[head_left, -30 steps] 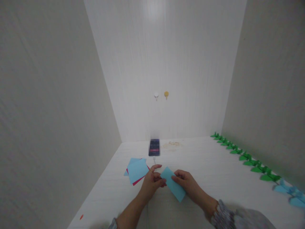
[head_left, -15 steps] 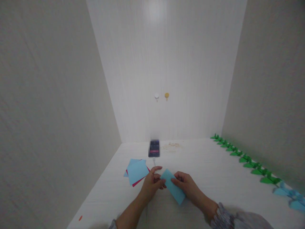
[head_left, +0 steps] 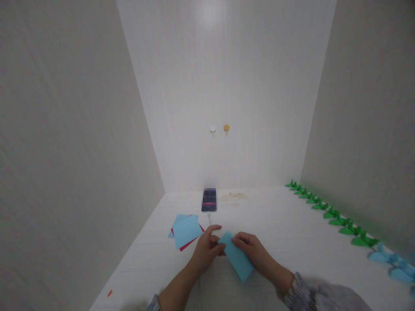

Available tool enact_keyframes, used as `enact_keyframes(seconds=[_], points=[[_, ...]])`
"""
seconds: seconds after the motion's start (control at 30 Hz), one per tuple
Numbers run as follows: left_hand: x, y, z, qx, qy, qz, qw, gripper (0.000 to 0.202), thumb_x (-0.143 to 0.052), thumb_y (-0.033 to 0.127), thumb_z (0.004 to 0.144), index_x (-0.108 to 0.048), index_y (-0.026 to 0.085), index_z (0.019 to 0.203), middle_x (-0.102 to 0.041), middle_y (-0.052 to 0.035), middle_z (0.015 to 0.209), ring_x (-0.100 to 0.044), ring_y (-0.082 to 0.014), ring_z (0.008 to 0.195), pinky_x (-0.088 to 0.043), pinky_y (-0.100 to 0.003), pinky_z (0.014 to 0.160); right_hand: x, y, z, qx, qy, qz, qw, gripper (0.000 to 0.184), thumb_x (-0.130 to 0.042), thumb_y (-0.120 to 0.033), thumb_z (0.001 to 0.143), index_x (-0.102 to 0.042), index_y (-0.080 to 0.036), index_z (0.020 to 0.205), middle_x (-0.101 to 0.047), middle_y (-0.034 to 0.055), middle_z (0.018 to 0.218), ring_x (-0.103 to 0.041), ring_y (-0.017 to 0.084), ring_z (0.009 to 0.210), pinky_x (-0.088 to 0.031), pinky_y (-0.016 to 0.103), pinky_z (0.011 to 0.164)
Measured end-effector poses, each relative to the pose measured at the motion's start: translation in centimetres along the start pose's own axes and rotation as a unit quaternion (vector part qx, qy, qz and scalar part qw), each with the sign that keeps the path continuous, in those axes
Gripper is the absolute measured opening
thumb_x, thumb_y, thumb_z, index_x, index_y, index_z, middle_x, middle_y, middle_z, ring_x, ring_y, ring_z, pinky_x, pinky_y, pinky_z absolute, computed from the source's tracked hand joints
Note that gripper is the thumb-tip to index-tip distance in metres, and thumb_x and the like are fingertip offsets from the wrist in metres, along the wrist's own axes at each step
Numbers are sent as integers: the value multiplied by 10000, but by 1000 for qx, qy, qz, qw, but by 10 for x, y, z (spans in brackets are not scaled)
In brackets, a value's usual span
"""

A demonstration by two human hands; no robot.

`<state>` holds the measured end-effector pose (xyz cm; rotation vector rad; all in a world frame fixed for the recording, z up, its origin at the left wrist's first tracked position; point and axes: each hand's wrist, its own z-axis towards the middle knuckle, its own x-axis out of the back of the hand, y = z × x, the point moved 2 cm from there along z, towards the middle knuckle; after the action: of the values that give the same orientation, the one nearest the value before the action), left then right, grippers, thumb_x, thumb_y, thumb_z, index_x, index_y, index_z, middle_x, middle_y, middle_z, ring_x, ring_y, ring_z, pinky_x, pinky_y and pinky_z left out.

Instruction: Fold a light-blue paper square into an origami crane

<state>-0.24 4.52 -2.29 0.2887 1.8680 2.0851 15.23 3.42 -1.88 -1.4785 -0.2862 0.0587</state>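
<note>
Between my hands is a folded sheet of light blue paper (head_left: 238, 260), a narrow rectangle slanting down to the right. My left hand (head_left: 209, 247) pinches its upper left edge with thumb and fingers, the index finger stretched out above. On the other side, my right hand (head_left: 249, 245) grips the upper right edge, thumb on top and fingers mostly hidden behind the paper. Just left of my left hand lies a loose pile of square paper sheets (head_left: 187, 231), light blue on top with a red one showing beneath.
A phone (head_left: 209, 200) with a cable stands at the back of the white table (head_left: 155, 268). Folded green paper pieces (head_left: 330, 212) and blue ones (head_left: 400, 270) line the right wall. Two hooks (head_left: 226, 128) are on the back wall. A small red scrap (head_left: 110, 293) lies front left.
My right thumb has slid up along the blue paper toward its top corner. The paper's lower end has shifted slightly down. My left hand keeps nearly the same place.
</note>
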Motion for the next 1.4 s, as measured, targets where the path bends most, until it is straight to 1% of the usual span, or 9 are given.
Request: enact_keyframes(seconds=[0.13, 0.27, 0.6, 0.8, 1.07, 1.27, 1.4], points=[[-1, -2, 0, 1, -19, 10, 1000, 492, -608, 224, 598, -356, 164, 1016, -525, 48, 538, -537, -102, 474, -405, -211, 472, 0, -4, -2, 11, 4, -9, 1000, 288, -458, -385, 715, -541, -125, 621, -477, -14, 530, -406, 84, 489, -314, 191, 443], [0, -4, 0, 6, -22, 21, 1000, 492, -617, 213, 585, -366, 170, 1006, -512, 57, 525, -527, -93, 466, -396, -201, 465, 2, -5, -1, 26, 13, -44, 999, 271, -461, -362, 716, -569, -123, 646, -520, 4, 576, -442, 102, 535, -336, 200, 475], [0, -5, 0, -4, -26, 21, 999, 472, -604, 242, 604, -367, 163, 1004, -546, 32, 546, -539, -108, 481, -387, -203, 460, 2, -6, -2, 19, 27, -61, 998, 284, -447, -361, 717, -554, -118, 619, -495, -3, 535, -424, 97, 504, -323, 196, 449], [-2, -3, 0, 2, -26, 12, 1000, 471, -601, 255, 610, -360, 154, 1002, -556, 25, 528, -526, -101, 458, -378, -200, 451, 3, -9, -3, 22, 29, -62, 997, 301, -433, -376, 722, -543, -122, 604, -485, -8, 529, -414, 93, 497, -324, 198, 451], [-3, -2, -1, 2, -27, 16, 1000, 473, -602, 248, 609, -358, 163, 1005, -549, 32, 545, -541, -108, 483, -393, -206, 466, 4, -5, 0, 24, 32, -74, 996, 331, -435, -421, 708, -563, -132, 608, -517, 3, 534, -437, 109, 504, -325, 208, 459], [-4, -1, -2, 4, -30, 4, 1000, 477, -600, 242, 607, -356, 160, 1009, -533, 40, 543, -547, -112, 492, -392, -206, 470, 4, -9, -2, 35, 35, -89, 995, 316, -442, -401, 713, -536, -137, 568, -470, -13, 511, -404, 97, 492, -308, 201, 450], [-4, 1, -2, 11, -32, 2, 999, 483, -610, 234, 594, -362, 157, 1001, -522, 45, 533, -533, -102, 472, -391, -204, 464, 4, -9, -2, 36, 32, -81, 996, 310, -434, -387, 720, -522, -137, 561, -445, -22, 501, -389, 91, 486, -300, 197, 443]])
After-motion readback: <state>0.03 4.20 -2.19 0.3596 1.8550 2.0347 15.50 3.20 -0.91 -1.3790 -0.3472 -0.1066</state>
